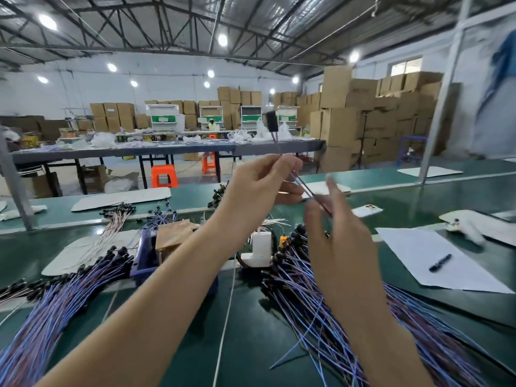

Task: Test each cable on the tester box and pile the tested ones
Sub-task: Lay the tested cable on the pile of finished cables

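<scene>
Warehouse w/ stacked boxes (363, 113), orange stools (163, 175).

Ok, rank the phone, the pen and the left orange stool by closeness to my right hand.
1. phone, just beyond the right hand.
2. pen, on the paper at right.
3. left orange stool, far off to the left.

Left hand (259, 185) pinches cable (275, 141); right hand (335, 233) blurred.

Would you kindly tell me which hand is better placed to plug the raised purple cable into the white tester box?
Probably the left hand: its fingers pinch the thin purple cable above the white plastic tester box. The right hand is open and holds nothing.
</scene>
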{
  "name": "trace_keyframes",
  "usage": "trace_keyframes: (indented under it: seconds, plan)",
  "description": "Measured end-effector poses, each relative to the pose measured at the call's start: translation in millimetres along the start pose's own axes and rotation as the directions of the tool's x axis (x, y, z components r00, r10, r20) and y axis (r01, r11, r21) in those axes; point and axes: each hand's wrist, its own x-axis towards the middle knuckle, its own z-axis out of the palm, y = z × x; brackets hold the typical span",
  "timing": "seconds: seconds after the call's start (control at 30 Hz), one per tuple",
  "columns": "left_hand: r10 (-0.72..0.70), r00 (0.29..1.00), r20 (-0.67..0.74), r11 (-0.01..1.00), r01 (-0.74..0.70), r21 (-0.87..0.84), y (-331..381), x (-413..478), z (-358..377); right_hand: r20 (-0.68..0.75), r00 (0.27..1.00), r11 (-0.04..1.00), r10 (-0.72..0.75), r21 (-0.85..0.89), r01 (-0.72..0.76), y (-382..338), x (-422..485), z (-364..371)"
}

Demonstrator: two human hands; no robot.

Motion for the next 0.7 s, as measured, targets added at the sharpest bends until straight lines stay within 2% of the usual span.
trace_keyframes:
  seconds: [0.07,0.13,0.23,0.33,0.4,0.47,0.53,0.63,0.7]
  plan:
    - [-0.052,0.998,-0.033,0.995,0.049,-0.084,-16,10,10,0.095,0.991,0.992,0.093,0.077,-0.101,16,0,0]
    - [-0.131,0.990,-0.053,0.979,0.120,-0.163,-34,20,16,0.111,0.982,0.978,0.156,0.120,-0.169,35,-3,-2]
    - [-0.224,0.972,-0.068,0.963,0.210,-0.166,-64,31,23,0.151,0.974,0.985,0.172,-0.044,-0.167,59,-3,-12]
    - [-0.274,0.955,-0.113,0.954,0.255,-0.160,-90,44,28,0.193,0.955,0.947,0.226,-0.273,-0.169,81,5,-25]
    - [-0.290,0.950,-0.114,0.956,0.283,-0.070,-108,53,32,0.189,0.954,0.913,0.234,-0.379,-0.149,94,10,-30]
    - [-0.300,0.950,-0.084,0.943,0.308,0.128,-125,64,38,0.176,0.956,0.879,0.235,-0.459,-0.131,106,12,-32]
    - [-0.379,0.925,-0.023,0.871,0.365,0.329,-142,72,42,0.208,0.937,0.822,0.281,-0.555,-0.124,122,13,-29]
    - [-0.581,0.813,0.030,0.744,0.516,0.424,-162,74,42,0.301,0.862,0.725,0.407,-0.681,-0.105,138,9,-20]
    - [-0.556,0.831,0.013,0.724,0.477,0.499,-172,73,35,0.327,0.833,0.686,0.447,-0.722,-0.086,144,5,-15]
